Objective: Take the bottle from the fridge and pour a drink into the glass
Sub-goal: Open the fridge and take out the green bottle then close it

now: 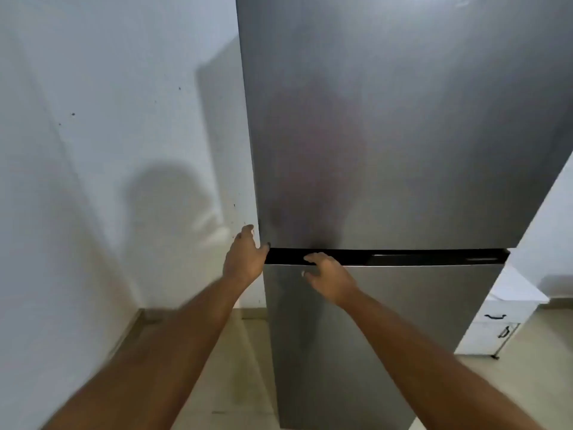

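Note:
A tall grey steel fridge [403,135] fills the middle and right, both doors closed. A dark gap [418,256] runs across between the upper door and the lower door [387,336]. My left hand [245,259] is at the left edge of the fridge, fingers around the bottom corner of the upper door. My right hand [330,277] rests on the top of the lower door, fingertips at the dark gap. No bottle or glass is in sight.
A white wall [108,135] stands close on the left of the fridge, with my shadow on it. At the right is a white cabinet [508,318] with black handles. The floor [235,367] is pale tile.

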